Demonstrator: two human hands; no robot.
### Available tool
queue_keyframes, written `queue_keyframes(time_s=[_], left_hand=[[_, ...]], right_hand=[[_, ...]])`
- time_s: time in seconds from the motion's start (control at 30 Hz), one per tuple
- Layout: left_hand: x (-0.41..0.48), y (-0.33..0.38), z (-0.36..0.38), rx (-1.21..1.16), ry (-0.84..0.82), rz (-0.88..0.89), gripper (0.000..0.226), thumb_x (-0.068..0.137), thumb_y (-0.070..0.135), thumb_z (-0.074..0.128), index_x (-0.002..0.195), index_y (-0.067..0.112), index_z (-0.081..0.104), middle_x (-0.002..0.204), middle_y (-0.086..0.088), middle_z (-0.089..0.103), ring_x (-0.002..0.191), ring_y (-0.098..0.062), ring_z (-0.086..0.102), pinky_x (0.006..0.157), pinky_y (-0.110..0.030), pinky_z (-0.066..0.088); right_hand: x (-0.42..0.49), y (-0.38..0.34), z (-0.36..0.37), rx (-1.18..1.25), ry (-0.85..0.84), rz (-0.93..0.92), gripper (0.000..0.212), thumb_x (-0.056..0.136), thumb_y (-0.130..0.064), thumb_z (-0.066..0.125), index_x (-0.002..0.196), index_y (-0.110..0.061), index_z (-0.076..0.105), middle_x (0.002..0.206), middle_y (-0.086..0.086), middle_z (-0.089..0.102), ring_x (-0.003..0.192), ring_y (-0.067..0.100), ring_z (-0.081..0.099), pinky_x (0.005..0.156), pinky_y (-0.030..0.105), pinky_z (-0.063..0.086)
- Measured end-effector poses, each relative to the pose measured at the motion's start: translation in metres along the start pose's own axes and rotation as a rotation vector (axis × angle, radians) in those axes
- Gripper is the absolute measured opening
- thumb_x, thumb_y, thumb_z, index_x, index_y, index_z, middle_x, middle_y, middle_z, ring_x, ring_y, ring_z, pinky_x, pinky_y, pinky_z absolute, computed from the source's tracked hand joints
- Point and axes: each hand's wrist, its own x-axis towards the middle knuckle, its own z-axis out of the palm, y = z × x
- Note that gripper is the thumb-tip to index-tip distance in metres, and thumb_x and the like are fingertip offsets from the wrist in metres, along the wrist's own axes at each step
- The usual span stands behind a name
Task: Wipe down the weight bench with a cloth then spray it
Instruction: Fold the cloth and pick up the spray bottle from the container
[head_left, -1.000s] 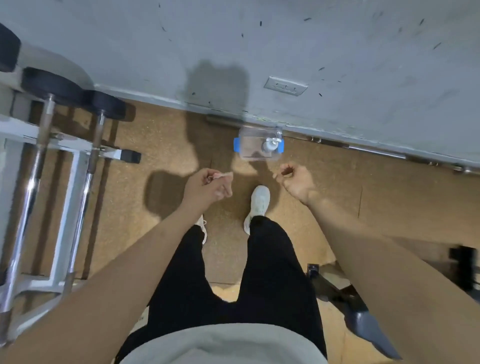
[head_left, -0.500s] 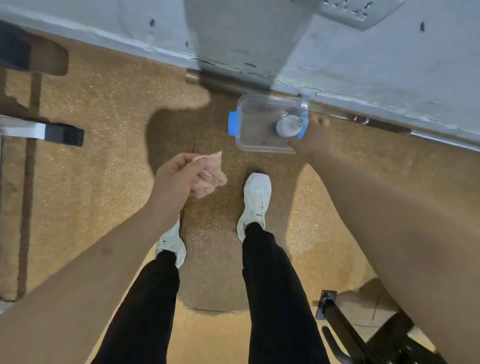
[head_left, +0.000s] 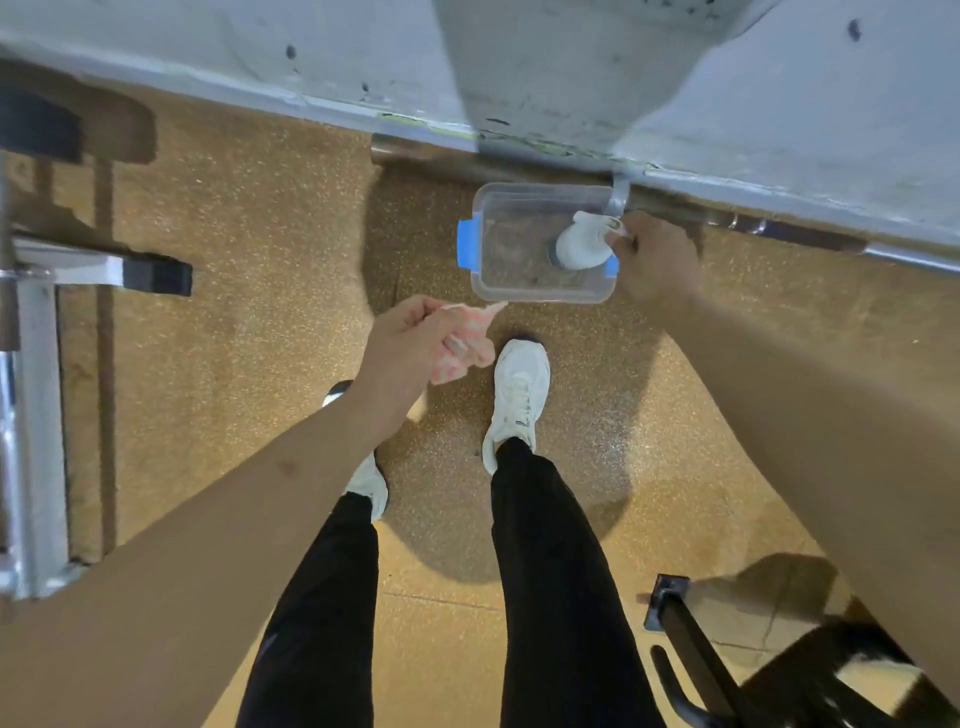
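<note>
Our left hand (head_left: 410, 338) grips the cloth (head_left: 465, 340), just short of the bin (head_left: 543, 299). Our right hand (head_left: 652, 260) curls on the bottle (head_left: 582, 244) head. The bottle stands in the bin, by the wall (head_left: 208, 41). Rack (head_left: 36, 364) well left of left hand, black frame (head_left: 691, 639) behind right.

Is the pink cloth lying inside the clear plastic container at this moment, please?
No, the left hand grips the pink cloth in the air, outside the clear container and just short of its near wall.
</note>
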Motion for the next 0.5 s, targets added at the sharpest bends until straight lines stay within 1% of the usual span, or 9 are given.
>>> queue_keyframes(time_s=[0.07,0.13,0.2,0.23,0.27,0.33,0.37,0.43,0.5], left_hand=[[-0.011,0.016,0.002,0.009,0.004,0.012,0.014,0.092,0.019,0.069,0.085,0.01,0.06,0.067,0.001,0.059,0.055,-0.011,0.055,0.054,-0.024,0.046],[-0.024,0.031,0.003,0.018,0.016,0.028,0.021,0.095,0.018,0.064,0.078,0.012,0.054,0.064,0.003,0.055,0.051,-0.009,0.051,0.05,-0.021,0.042],[-0.04,0.043,0.004,0.062,0.023,0.061,0.029,0.096,0.02,0.063,0.071,0.016,0.049,0.059,0.008,0.054,0.047,-0.003,0.051,0.048,-0.017,0.042],[-0.049,0.049,0.005,0.095,0.016,0.087,0.032,0.096,0.022,0.064,0.07,0.018,0.047,0.057,0.011,0.053,0.048,-0.001,0.052,0.049,-0.018,0.044],[-0.06,0.055,0.004,0.124,0.001,0.112,0.034,0.096,0.024,0.065,0.069,0.019,0.046,0.056,0.013,0.053,0.05,-0.001,0.052,0.05,-0.018,0.044],[-0.083,0.065,0.002,0.181,-0.046,0.166,0.035,0.096,0.027,0.068,0.072,0.017,0.045,0.057,0.014,0.053,0.053,-0.002,0.051,0.051,-0.019,0.046],[-0.096,0.069,-0.001,0.213,-0.08,0.192,0.034,0.096,0.028,0.069,0.075,0.016,0.046,0.057,0.014,0.054,0.053,-0.002,0.051,0.051,-0.02,0.047],[-0.123,0.079,-0.005,0.273,-0.144,0.249,0.031,0.093,0.029,0.073,0.083,0.014,0.048,0.063,0.01,0.058,0.056,-0.004,0.054,0.052,-0.022,0.05],[-0.151,0.087,-0.011,0.358,-0.197,0.279,0.026,0.091,0.027,0.076,0.093,0.013,0.054,0.08,0.006,0.062,0.065,-0.004,0.062,0.056,-0.022,0.056]], right_hand=[[-0.028,-0.004,-0.019,0.122,0.046,-0.037,0.025,0.103,-0.034,0.052,0.091,-0.012,0.057,0.09,0.006,0.059,0.084,0.029,0.056,0.066,0.035,0.038],[-0.059,-0.011,-0.04,0.26,0.13,-0.077,0.023,0.101,-0.031,0.056,0.097,-0.01,0.065,0.095,0.003,0.054,0.087,0.02,0.049,0.072,0.033,0.043],[-0.095,-0.023,-0.068,0.445,0.222,-0.05,0.023,0.1,-0.028,0.061,0.107,-0.007,0.068,0.106,0.001,0.051,0.091,0.01,0.045,0.079,0.013,0.043],[-0.113,-0.031,-0.084,0.545,0.246,-0.014,0.024,0.1,-0.028,0.062,0.112,-0.008,0.068,0.11,0.001,0.055,0.092,0.009,0.049,0.079,0.007,0.042],[-0.131,-0.038,-0.099,0.643,0.254,0.03,0.026,0.1,-0.03,0.06,0.113,-0.009,0.068,0.108,0.002,0.061,0.09,0.011,0.055,0.077,0.01,0.045],[-0.165,-0.049,-0.127,0.788,0.299,0.109,0.028,0.1,-0.033,0.058,0.104,-0.007,0.066,0.096,0.008,0.067,0.082,0.014,0.059,0.072,0.031,0.051],[-0.182,-0.055,-0.139,0.853,0.335,0.138,0.028,0.1,-0.031,0.058,0.099,-0.004,0.065,0.093,0.011,0.065,0.081,0.014,0.058,0.071,0.037,0.052],[-0.218,-0.066,-0.166,1.049,0.398,0.18,0.02,0.102,-0.022,0.058,0.095,-0.004,0.064,0.09,0.016,0.061,0.083,0.02,0.056,0.073,0.043,0.052],[-0.256,-0.079,-0.192,1.23,0.436,0.203,0.015,0.104,-0.016,0.055,0.095,-0.006,0.061,0.092,0.017,0.061,0.082,0.026,0.057,0.071,0.039,0.052]])
